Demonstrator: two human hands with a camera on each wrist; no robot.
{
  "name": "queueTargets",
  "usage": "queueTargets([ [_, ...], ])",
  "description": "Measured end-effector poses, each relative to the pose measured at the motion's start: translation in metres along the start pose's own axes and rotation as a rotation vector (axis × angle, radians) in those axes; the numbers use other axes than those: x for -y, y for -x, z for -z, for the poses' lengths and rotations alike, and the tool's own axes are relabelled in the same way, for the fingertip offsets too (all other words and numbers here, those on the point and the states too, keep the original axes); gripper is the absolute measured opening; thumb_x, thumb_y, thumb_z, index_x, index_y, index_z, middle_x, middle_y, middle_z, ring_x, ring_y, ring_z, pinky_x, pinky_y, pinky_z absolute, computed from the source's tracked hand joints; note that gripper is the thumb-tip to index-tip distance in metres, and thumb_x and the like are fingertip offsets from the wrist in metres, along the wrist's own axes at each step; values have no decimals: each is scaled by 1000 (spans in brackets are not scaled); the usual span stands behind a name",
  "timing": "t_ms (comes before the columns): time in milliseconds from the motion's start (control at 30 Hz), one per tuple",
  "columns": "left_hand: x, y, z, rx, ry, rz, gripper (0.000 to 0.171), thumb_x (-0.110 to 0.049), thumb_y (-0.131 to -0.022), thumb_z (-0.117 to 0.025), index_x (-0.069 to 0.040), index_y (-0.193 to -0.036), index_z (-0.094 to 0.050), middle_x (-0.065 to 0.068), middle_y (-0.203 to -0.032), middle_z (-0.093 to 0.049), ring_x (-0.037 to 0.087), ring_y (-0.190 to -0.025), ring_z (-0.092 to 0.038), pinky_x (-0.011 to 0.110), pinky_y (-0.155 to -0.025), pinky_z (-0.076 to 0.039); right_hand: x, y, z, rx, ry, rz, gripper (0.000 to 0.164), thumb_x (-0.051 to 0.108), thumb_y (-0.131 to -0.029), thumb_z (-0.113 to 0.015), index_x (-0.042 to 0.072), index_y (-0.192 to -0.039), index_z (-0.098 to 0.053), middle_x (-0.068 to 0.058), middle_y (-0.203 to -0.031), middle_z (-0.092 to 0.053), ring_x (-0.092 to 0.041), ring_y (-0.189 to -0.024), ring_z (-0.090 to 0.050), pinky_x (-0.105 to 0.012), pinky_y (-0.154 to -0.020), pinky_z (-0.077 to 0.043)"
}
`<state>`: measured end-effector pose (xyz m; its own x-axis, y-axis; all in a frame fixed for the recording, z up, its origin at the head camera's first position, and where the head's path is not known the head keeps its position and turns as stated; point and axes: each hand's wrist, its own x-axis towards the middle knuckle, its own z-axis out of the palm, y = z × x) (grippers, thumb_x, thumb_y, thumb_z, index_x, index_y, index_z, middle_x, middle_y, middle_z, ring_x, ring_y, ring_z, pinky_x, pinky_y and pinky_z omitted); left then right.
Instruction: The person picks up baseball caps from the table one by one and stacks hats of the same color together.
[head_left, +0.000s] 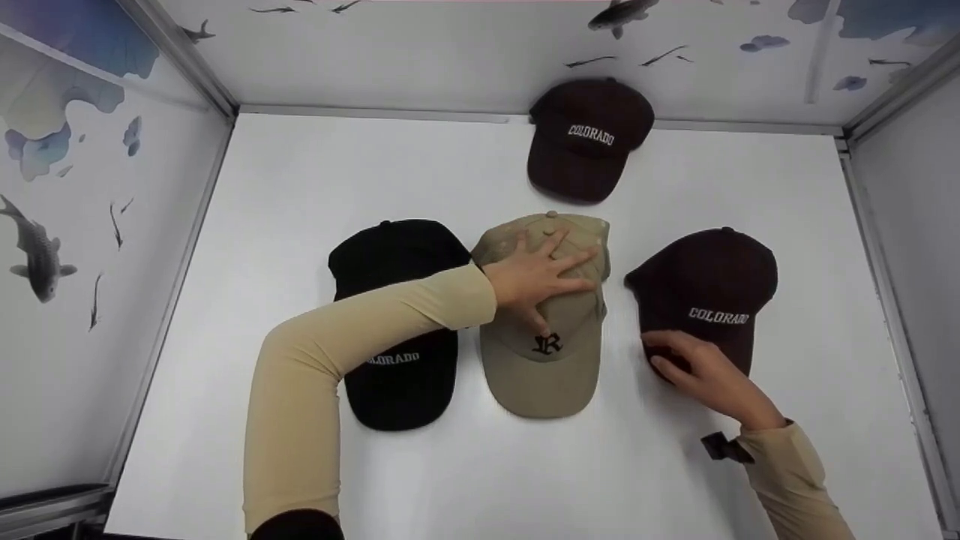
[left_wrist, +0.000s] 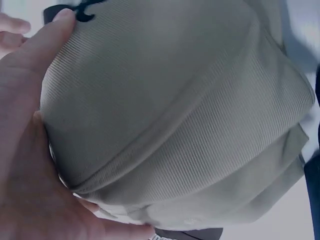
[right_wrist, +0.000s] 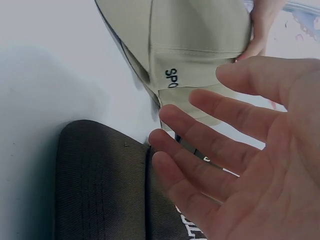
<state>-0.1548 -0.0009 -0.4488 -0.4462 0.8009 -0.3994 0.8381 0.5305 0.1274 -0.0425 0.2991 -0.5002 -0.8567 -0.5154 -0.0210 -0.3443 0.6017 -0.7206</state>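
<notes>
A beige cap (head_left: pixel 540 386) with a black letter emblem lies mid-table, brim toward me. My left hand (head_left: pixel 532 279) rests on its crown with fingers spread. In the left wrist view, the thumb and a finger lie along the edges of the ribbed beige crown (left_wrist: pixel 150 100). My right hand (head_left: pixel 701 375) holds nothing and hovers over the brim of a maroon COLORADO cap (head_left: pixel 712 277) on the right. Its fingers are loosely extended in the right wrist view, between the dark brim (right_wrist: pixel 100 185) and the beige cap's side (right_wrist: pixel 195 30), which bears small dark letters.
A black COLORADO cap (head_left: pixel 401 397) lies left of the beige one, partly hidden under my left forearm. Another maroon COLORADO cap (head_left: pixel 585 161) leans at the back edge against the wall. Printed panels enclose the white table (head_left: pixel 285 172) at the back and sides.
</notes>
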Motion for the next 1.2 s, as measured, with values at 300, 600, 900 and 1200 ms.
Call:
queueTargets([
  [300, 1, -3, -4, -11, -51, -1, 95, -65, -78, -66, -36, -154, -18, -2, -161, 13, 43, -142, 9, 70, -100, -23, -1, 0, 0, 5, 26, 12, 26, 2, -93, -63, -1, -118, -64, -9, -114, -65, -21, -105, -60, -11, -87, -38],
  [600, 1, -4, -6, 20, -34, 19, 94, -64, -80, -65, -37, -155, -16, -3, -160, 14, 41, -142, 16, 69, -104, -16, 4, -12, 8, 27, 63, 31, 27, 2, -92, -63, -2, -119, -63, -11, -116, -65, -24, -109, -59, -10, -89, -37],
  [900, -2, 6, -2, 11, 29, 5, 87, -57, -84, -65, -37, -154, -19, -3, -161, 9, 41, -142, 15, 70, -104, -12, 7, -39, 40, 97, 206, 88, 28, -1, -90, -63, -8, -118, -62, -16, -114, -65, -31, -106, -61, -47, -86, -48],
  [1200, -25, 46, 3, -86, -35, -73, 70, -46, -91, -63, -33, -152, -30, -2, -161, -12, 38, -144, -4, 68, -105, -15, 11, -77, 75, 166, 290, 118, 29, 1, -91, -63, -8, -118, -60, -20, -112, -64, -34, -101, -61, -50, -86, -47],
])
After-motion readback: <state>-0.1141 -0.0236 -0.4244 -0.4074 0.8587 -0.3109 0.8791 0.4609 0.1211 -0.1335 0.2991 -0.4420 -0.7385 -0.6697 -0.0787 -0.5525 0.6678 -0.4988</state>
